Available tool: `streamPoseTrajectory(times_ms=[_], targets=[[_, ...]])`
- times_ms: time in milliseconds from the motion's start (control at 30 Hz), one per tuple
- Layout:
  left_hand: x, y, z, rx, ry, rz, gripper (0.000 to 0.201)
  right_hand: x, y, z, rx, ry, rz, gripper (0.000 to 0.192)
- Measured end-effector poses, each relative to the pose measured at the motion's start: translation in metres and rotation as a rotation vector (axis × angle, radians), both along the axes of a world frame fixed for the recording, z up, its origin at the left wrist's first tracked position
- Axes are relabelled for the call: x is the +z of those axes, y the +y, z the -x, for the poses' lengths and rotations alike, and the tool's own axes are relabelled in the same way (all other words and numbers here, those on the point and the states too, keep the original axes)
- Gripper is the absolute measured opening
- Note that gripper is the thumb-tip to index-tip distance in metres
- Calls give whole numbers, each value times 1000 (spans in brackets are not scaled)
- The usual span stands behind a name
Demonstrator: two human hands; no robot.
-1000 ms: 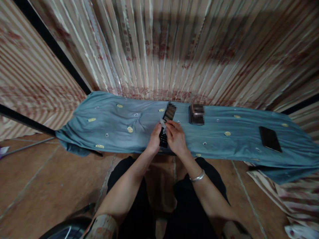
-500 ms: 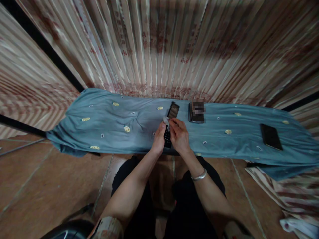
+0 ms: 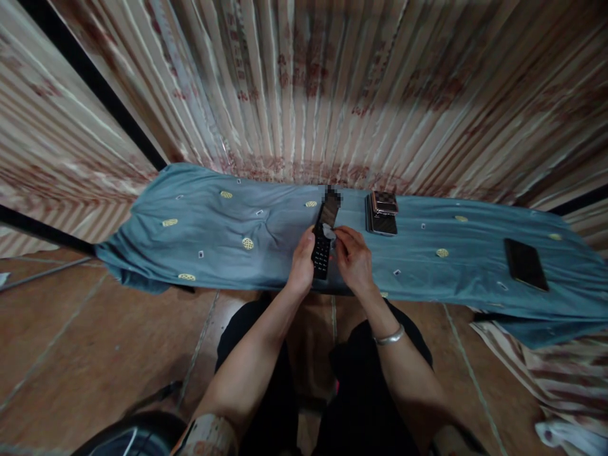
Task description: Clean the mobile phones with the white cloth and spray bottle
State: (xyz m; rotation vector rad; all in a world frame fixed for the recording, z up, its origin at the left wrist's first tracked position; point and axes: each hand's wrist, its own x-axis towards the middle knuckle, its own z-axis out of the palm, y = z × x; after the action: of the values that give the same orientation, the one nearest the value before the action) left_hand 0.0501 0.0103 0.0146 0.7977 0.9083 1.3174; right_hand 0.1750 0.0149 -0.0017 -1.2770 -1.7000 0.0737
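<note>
Two hands meet over one keypad phone (image 3: pixel 323 244), which stands tilted on the blue-grey embroidered cloth (image 3: pixel 213 240) just ahead of the person's knees, its screen end pointing away and its keys toward the body. The left hand (image 3: pixel 303 266) is closed round the phone's lower left edge, thumb up along the side, steadying it. The right hand (image 3: pixel 354 263) pinches a small pale wipe (image 3: pixel 329 232) between thumb and forefingers and presses it against the phone where the keys meet the screen; whether the pad is cloth or tissue cannot be told. Judged from this, the step in hand is wiping the face of the phone, and the next move would call for a firm hold from the left hand while the right draws the wipe along the face without tipping the handset. Both forearms run forward from the lap, elbows wide, wrists bent in toward each other; a silver bangle (image 3: pixel 389 336) sits on the right wrist and a patterned sleeve (image 3: pixel 205 437) shows at the left elbow. Just beyond the right hand and slightly to its right lies a small stack of phones (image 3: pixel 382 214), apart from the fingers. Well out to the right of the right hand a dark flat phone (image 3: pixel 525 264) lies face up on the same cloth. Behind everything hangs a striped pleated curtain (image 3: pixel 304 82), and the floor under the legs is brown tile (image 3: pixel 95 342).
</note>
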Motion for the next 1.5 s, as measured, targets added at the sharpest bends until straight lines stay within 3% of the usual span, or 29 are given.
streamPoseTrajectory(times_ms=[100, 300, 567, 733, 867, 1000, 1267, 1500], targets=[[3, -1, 5, -18, 6, 11, 45, 3, -1, 3, 11, 18, 0, 30], [-2, -2, 9, 33, 223, -140, 42, 13, -2, 20, 46, 23, -18, 28], [6, -3, 21, 22, 56, -10, 53, -5, -1, 14, 25, 2, 24, 29], [3, -3, 27, -34, 142, 42, 49, 6, -7, 7, -31, 62, -28, 30], [-4, -2, 30, -41, 269, -67, 34, 18, -18, 23, 42, -96, -83, 36], [-5, -5, 34, -24, 352, -156, 28, 15, -18, 34, 112, -249, -42, 40], [-2, -16, 46, -123, 488, -201, 30, 8, 6, 1, -72, -225, -97, 40], [2, -14, 55, -81, 521, -178, 30, 4, -12, 34, 95, -305, -56, 39]])
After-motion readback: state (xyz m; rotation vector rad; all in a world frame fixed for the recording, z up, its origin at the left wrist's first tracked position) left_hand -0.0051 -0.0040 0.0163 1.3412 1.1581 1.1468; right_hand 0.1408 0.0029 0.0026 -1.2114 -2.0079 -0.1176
